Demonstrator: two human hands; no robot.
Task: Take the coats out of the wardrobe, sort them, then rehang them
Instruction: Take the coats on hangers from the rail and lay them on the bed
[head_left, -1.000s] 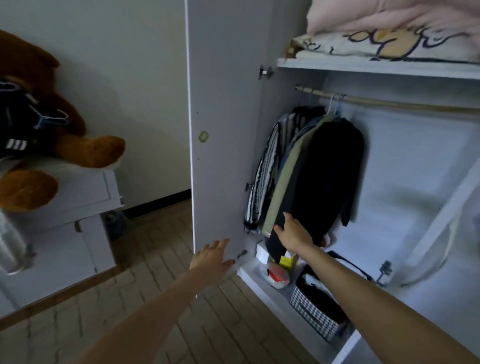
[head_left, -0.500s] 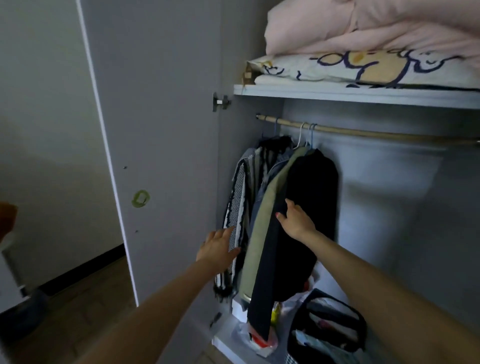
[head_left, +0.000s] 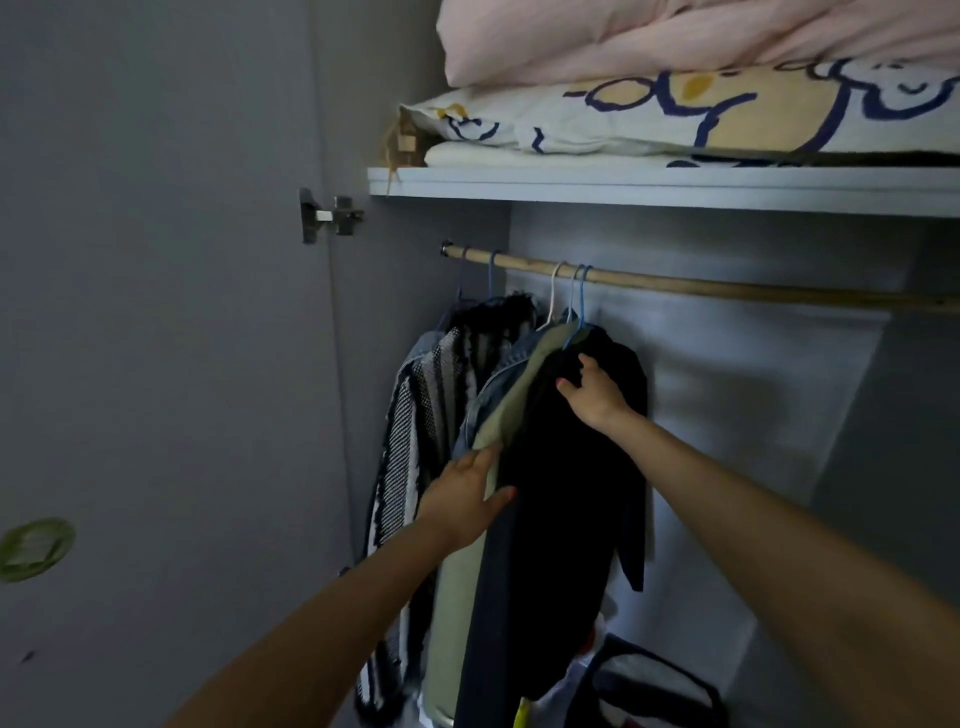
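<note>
Two bare forearms are showing, with no sleeves, watches or bracelets covering them as far as the frame reaches. The left hand (head_left: 464, 499) and right hand (head_left: 594, 396) are wearing no gloves or rings. Reddish polish is showing on the visible fingernails of both hands.

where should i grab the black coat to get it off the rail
Grip the black coat high at its shoulder, where the right hand already holds the cloth, just under its blue hanger hook. Come from the open right side: the rail is bare there, while other coats crowd its left. Lifting there should likely unhook it cleanly.
</note>
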